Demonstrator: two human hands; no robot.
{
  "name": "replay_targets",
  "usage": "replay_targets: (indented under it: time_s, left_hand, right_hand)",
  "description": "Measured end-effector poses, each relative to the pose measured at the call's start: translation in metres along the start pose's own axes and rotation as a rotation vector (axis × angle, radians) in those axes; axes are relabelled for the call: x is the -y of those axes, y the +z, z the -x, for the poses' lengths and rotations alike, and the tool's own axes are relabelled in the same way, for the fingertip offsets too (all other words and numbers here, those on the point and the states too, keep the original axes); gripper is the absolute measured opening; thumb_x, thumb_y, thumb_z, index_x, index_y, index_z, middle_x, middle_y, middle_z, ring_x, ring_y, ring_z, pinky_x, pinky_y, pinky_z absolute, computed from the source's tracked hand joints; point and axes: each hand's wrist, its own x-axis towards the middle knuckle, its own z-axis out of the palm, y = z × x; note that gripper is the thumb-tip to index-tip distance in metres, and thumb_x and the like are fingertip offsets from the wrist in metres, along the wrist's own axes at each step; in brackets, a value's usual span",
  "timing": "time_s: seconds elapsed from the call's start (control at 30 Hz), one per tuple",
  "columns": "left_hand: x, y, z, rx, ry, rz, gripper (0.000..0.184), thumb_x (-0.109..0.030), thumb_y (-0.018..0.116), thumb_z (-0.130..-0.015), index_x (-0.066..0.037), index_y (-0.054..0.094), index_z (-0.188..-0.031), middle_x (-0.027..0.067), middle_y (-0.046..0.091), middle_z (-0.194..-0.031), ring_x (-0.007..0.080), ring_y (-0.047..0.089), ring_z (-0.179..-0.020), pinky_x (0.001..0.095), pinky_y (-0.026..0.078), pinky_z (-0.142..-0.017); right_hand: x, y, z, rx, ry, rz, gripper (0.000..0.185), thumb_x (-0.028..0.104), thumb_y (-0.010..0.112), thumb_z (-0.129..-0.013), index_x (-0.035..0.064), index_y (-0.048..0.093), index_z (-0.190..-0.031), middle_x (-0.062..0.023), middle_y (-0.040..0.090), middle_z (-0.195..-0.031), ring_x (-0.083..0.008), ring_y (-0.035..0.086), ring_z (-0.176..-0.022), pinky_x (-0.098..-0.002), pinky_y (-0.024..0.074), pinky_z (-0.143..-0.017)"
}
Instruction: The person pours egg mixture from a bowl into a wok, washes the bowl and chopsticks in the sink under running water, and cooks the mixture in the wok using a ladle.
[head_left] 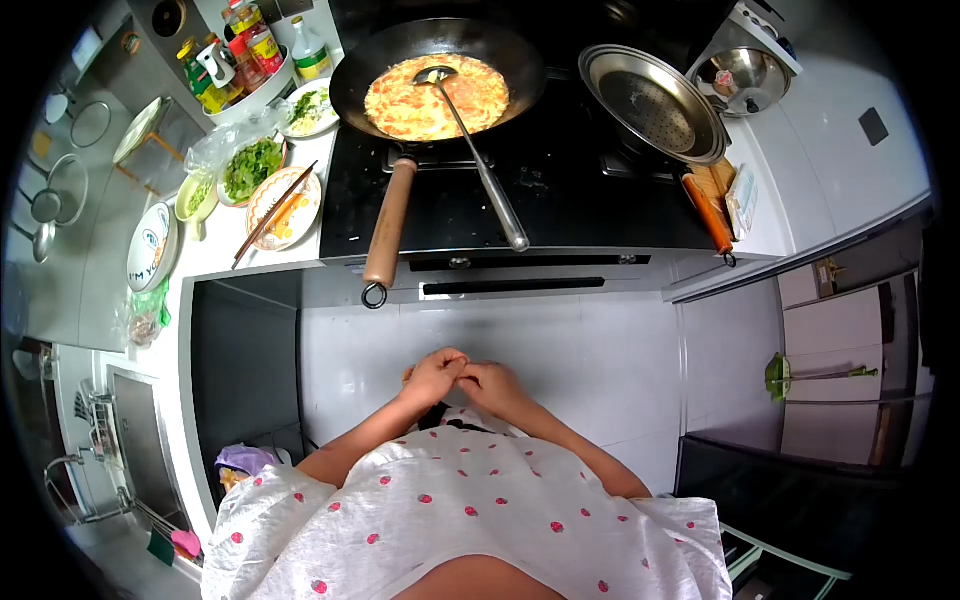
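My left hand (pixel 435 376) and my right hand (pixel 492 386) meet in front of my body, fingers curled and touching each other. No object shows between them. Ahead, a wok (pixel 440 38) on the stove holds a yellow-orange egg-like soup (pixel 420 105). Its wooden handle (pixel 390 220) points toward me, apart from my hands. A metal ladle (pixel 490 195) rests in the wok, its bowl in the soup and its handle sticking out over the stove's front edge.
To the right, a steel steamer pan (pixel 655 105) sits on the black stove (pixel 570 205), near an orange-handled knife (pixel 708 215). On the left counter are chopsticks (pixel 275 215) on a patterned plate (pixel 300 225), chopped greens (pixel 253 168) and sauce bottles (pixel 262 48). A sink (pixel 145 430) lies at far left.
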Motion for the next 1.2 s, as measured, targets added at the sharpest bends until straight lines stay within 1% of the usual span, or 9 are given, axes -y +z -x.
replay_targets:
  time_s: [0.2,0.33,0.47,0.53,0.63,0.73,0.93,1.03,1.2]
  left_hand:
    - [-0.016,-0.021,-0.008,0.049,0.113,0.050,0.017,-0.017,0.047,-0.091,-0.003,0.058,-0.091,-0.0003,0.057,-0.079,0.0076,0.049,-0.072,0.0215,0.040,-0.066]
    - [-0.037,-0.046,0.000,0.051,0.110,0.219,0.017,-0.016,0.046,-0.091,-0.003,0.057,-0.094,0.0011,0.057,-0.082,0.0095,0.051,-0.074,0.0235,0.042,-0.067]
    - [-0.047,-0.076,0.007,0.002,0.076,0.267,0.017,-0.016,0.046,-0.090,-0.003,0.057,-0.095,0.0023,0.057,-0.082,0.0101,0.053,-0.074,0.0233,0.043,-0.068]
    - [-0.046,-0.090,0.008,0.014,0.093,0.320,0.017,-0.016,0.047,-0.090,-0.004,0.057,-0.095,0.0025,0.058,-0.083,0.0102,0.054,-0.074,0.0234,0.044,-0.068]
    - [-0.045,-0.107,0.009,0.019,0.125,0.347,0.017,-0.017,0.047,-0.089,-0.004,0.057,-0.094,0.0028,0.058,-0.083,0.0104,0.055,-0.073,0.0236,0.044,-0.067]
    - [-0.053,-0.119,0.008,0.026,0.130,0.337,0.018,-0.018,0.047,-0.089,-0.004,0.057,-0.095,0.0031,0.059,-0.083,0.0108,0.055,-0.073,0.0238,0.044,-0.067]
    - [-0.064,-0.132,0.005,0.030,0.179,0.382,0.020,-0.021,0.046,-0.090,-0.005,0.057,-0.096,0.0036,0.059,-0.083,0.0113,0.056,-0.072,0.0239,0.045,-0.067]
    - [-0.071,-0.133,0.006,0.072,0.186,0.401,0.022,-0.023,0.046,-0.091,-0.005,0.056,-0.096,0.0037,0.059,-0.083,0.0112,0.056,-0.073,0.0238,0.045,-0.067]
    - [-0.091,-0.137,0.009,0.136,0.224,0.419,0.026,-0.027,0.044,-0.092,-0.005,0.056,-0.098,0.0044,0.059,-0.084,0.0117,0.056,-0.075,0.0239,0.045,-0.068]
  right_hand:
    - [0.026,0.002,-0.017,-0.142,0.048,0.031,0.015,0.015,0.056,-0.080,0.0026,0.062,-0.086,-0.0125,0.061,-0.076,-0.0282,0.058,-0.067,-0.0364,0.0446,-0.062]
    - [0.027,0.009,-0.036,-0.259,0.279,-0.322,0.015,0.013,0.052,-0.086,0.0016,0.061,-0.089,-0.0073,0.061,-0.075,-0.0162,0.057,-0.064,-0.0284,0.0437,-0.057]
    - [0.045,-0.014,-0.057,-0.611,0.219,-0.719,0.014,0.013,0.049,-0.090,0.0021,0.058,-0.092,-0.0015,0.057,-0.074,-0.0067,0.051,-0.062,-0.0209,0.0409,-0.055]
    - [0.064,-0.035,-0.058,-0.776,-0.027,-0.569,0.013,0.012,0.048,-0.091,0.0027,0.057,-0.094,-0.0005,0.056,-0.073,-0.0073,0.049,-0.059,-0.0212,0.0406,-0.053]
    - [0.119,-0.060,-0.051,-0.905,-0.199,0.073,0.008,0.001,0.051,-0.084,0.0006,0.058,-0.089,-0.0044,0.056,-0.072,-0.0093,0.050,-0.061,-0.0224,0.0396,-0.054]
    - [0.161,-0.078,-0.069,-0.933,-0.522,0.459,0.011,-0.003,0.057,-0.074,0.0018,0.060,-0.083,-0.0084,0.055,-0.070,-0.0209,0.052,-0.059,-0.0290,0.0430,-0.054]
    - [0.153,-0.110,-0.108,-0.784,-0.130,1.008,0.036,0.004,0.063,-0.071,0.0039,0.056,-0.106,-0.0126,0.056,-0.090,-0.0307,0.056,-0.077,-0.0384,0.0479,-0.063]
    - [0.148,-0.115,-0.116,-0.645,0.156,0.889,0.042,0.004,0.063,-0.072,0.0043,0.054,-0.113,-0.0163,0.060,-0.084,-0.0355,0.058,-0.077,-0.0406,0.0475,-0.066]
    - [0.132,-0.117,-0.112,-0.770,0.115,0.533,0.041,0.009,0.060,-0.080,0.0030,0.051,-0.119,-0.0144,0.063,-0.085,-0.0230,0.060,-0.069,-0.0308,0.0470,-0.065]
